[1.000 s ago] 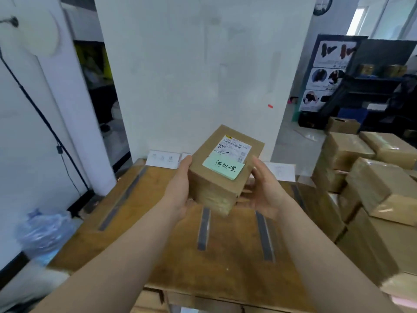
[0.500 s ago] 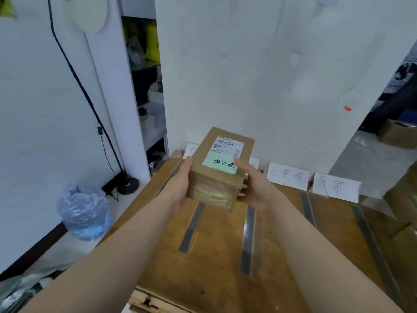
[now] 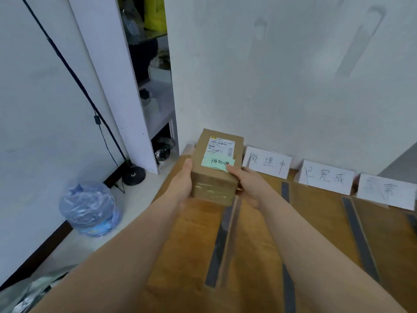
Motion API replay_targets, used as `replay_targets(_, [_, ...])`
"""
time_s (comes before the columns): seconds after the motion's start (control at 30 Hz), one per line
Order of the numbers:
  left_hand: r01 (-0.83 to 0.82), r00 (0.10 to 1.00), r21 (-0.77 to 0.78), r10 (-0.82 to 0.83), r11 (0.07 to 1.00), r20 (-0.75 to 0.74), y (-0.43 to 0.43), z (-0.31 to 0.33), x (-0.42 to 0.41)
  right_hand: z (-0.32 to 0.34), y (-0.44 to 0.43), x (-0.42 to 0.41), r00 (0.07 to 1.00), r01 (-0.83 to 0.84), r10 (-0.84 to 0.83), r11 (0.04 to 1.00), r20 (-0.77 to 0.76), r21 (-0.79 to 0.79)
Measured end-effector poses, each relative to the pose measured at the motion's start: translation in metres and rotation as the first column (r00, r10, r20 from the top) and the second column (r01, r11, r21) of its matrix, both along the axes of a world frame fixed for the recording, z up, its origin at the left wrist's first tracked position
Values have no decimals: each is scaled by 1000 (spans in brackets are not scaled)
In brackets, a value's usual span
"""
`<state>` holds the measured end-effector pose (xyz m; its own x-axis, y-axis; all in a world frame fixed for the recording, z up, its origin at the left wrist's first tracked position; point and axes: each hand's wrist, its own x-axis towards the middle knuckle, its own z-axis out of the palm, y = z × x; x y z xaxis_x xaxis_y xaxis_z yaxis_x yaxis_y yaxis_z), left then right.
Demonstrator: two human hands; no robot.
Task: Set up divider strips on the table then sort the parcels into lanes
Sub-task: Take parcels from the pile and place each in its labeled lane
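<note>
Brown cardboard parcel (image 3: 216,168) sits between both hands above the far left part of the table (image 3: 259,245); left hand (image 3: 181,186) and right hand (image 3: 248,186) grip its sides with curled fingers.

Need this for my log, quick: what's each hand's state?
Left hand: holding the parcel.
Right hand: holding the same parcel.

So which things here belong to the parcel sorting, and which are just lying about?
Job: parcel, gripped by left hand and right hand; its green note; divider strips; lane cards; table.
Lying about: water bottle on the floor; black stand; shelf clutter.
</note>
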<state>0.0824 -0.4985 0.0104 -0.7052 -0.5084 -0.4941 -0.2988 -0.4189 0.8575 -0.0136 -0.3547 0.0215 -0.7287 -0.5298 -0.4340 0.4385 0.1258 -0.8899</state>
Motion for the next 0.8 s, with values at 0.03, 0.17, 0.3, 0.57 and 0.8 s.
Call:
replay_targets(0.03, [22,1000,-6,-22,1000,21,-11,-8,-8,-7,-8,-4,1000,28,-28,1000,-2,13])
replay_targets(0.17, [114,991,-29,-112,993,69,-50,-34,-41,-29,-37,-22,993,114,-114,992,-13,54])
replay_targets(0.3, [217,971,-57,-210,974,110,-74,-58,-67,-49,-57,-36,984,176,-175,980,-18,96])
replay_targets(0.57, [305,938,-77,-285,949,196,-92,-104,-88,-85,-75,-55,974,215,-224,966,44,145])
replay_targets(0.8, [324,930,-134,-289,937,226,-101,-125,-88,-111,-87,-59,963,241,-254,962,92,131])
